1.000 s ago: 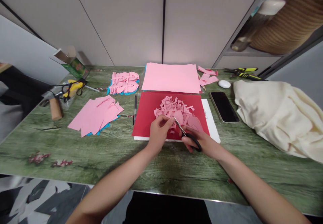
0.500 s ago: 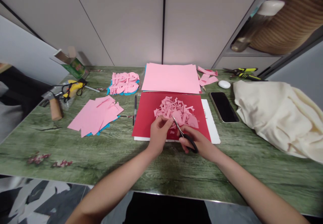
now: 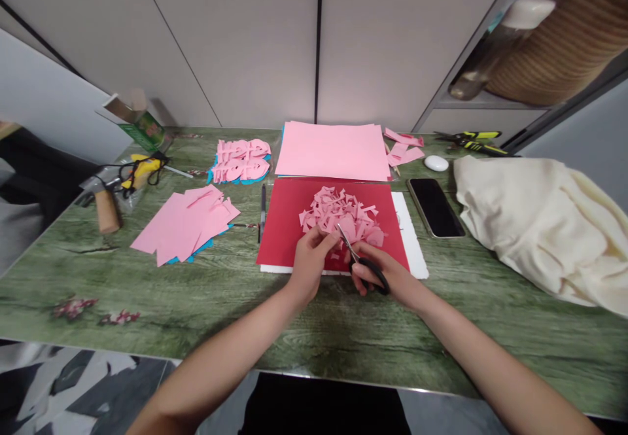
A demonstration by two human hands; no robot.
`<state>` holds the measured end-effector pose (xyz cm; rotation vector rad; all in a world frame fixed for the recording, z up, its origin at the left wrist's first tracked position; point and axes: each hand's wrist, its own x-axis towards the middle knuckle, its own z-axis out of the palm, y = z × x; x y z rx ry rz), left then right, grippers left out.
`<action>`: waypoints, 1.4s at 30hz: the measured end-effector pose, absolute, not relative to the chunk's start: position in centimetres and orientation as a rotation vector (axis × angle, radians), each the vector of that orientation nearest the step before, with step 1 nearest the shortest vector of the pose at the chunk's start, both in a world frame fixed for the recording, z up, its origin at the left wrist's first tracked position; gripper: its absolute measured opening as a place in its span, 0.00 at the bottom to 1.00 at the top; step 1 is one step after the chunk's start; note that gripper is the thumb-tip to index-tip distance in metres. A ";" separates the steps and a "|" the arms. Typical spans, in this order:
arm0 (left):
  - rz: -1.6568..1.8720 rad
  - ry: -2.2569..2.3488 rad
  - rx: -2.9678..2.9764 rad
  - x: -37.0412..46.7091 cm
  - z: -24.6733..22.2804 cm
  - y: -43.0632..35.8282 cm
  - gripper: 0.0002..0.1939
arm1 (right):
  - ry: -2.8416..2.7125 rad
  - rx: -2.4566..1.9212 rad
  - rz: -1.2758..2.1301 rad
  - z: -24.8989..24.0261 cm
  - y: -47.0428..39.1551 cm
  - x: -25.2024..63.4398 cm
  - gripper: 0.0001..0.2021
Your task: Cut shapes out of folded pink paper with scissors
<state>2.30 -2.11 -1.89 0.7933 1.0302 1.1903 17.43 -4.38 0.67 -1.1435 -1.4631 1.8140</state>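
My right hand [image 3: 375, 268] grips a pair of black-handled scissors [image 3: 371, 273], blades pointing up and left toward my other hand. With thumb and fingers pinched together, my left hand [image 3: 311, 258] holds a piece of pink paper [image 3: 346, 227], which is hard to tell from the scraps behind it. Both hands are over the near part of a red sheet [image 3: 284, 226]. A heap of pink paper scraps [image 3: 331, 205] lies on that sheet, just beyond my fingers.
Pink sheets [image 3: 333, 150] lie behind the red one. To the left are cut pink pieces [image 3: 243, 160], stacked pink paper [image 3: 176, 226], a pen [image 3: 263, 212] and a wooden-handled tool [image 3: 106, 211]. A phone [image 3: 436, 207], pliers [image 3: 471, 142] and cream cloth [image 3: 530, 219] lie right.
The scissors and my right hand have shifted slightly right, and the blades look closer together. My left hand has barely moved.
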 end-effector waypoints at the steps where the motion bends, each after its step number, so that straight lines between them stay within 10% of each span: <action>1: 1.194 1.046 0.817 2.3 -1.9 -2.1 0.10 | -1.460 -1.147 1.811 0.7 -4.4 17.4 0.15; 42: 1.135 1.065 1.373 -1.3 -0.5 2.0 0.14 | -2.145 -1.533 1.123 2.0 -4.5 19.1 0.15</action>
